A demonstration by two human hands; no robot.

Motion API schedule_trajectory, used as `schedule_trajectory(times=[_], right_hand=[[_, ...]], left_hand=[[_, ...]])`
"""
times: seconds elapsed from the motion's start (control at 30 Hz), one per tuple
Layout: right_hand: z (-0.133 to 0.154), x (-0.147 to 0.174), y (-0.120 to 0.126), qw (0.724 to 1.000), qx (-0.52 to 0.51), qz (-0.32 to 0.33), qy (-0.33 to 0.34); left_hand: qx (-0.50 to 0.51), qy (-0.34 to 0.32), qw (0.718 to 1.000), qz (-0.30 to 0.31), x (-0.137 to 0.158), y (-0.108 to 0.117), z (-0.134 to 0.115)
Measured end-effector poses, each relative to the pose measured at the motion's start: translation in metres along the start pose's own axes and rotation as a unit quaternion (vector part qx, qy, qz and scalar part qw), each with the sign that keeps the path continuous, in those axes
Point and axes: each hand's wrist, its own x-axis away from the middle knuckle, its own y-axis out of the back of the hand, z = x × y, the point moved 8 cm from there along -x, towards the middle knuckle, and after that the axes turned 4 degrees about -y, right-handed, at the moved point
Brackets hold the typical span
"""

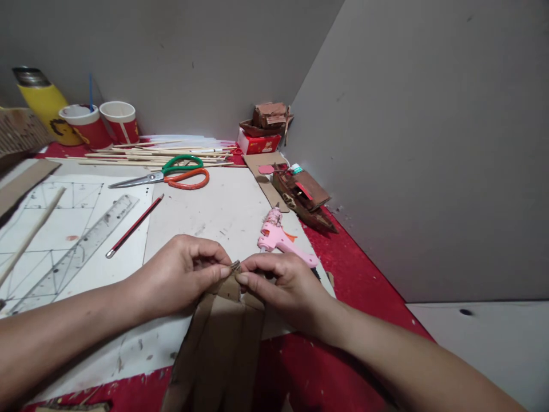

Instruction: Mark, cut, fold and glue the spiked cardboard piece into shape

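A long brown cardboard piece with folded sides extends from the bottom edge up to its narrow, pointed end. My left hand pinches that end from the left, thumb and forefinger closed on it. From the other side, my right hand grips the same tip between thumb and forefinger. The fingertips of both hands almost meet there. Just beyond my right hand lies a pink hot glue gun on its side. The lower part of the cardboard is in shadow.
Scissors, a pencil and a clear ruler lie on white paper with drawn lines. Behind are thin sticks, paper cups and a yellow bottle. Cardboard model boats sit at the right, beside a grey wall.
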Motion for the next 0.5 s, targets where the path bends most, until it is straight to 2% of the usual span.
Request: schedule_trajectory(times=[0.13, 0.5], right_hand=[[0.0013, 0.0013, -0.0001, 1.0, 0.0, 0.006, 0.007], [0.0005, 0.0, -0.0002, 1.0, -0.008, 0.006, -0.015]], left_hand=[[0.041, 0.016, 0.999, -0.007, 0.0001, -0.0001, 0.0022], [0.061, 0.018, 0.998, 0.002, -0.0009, -0.0061, 0.0044]])
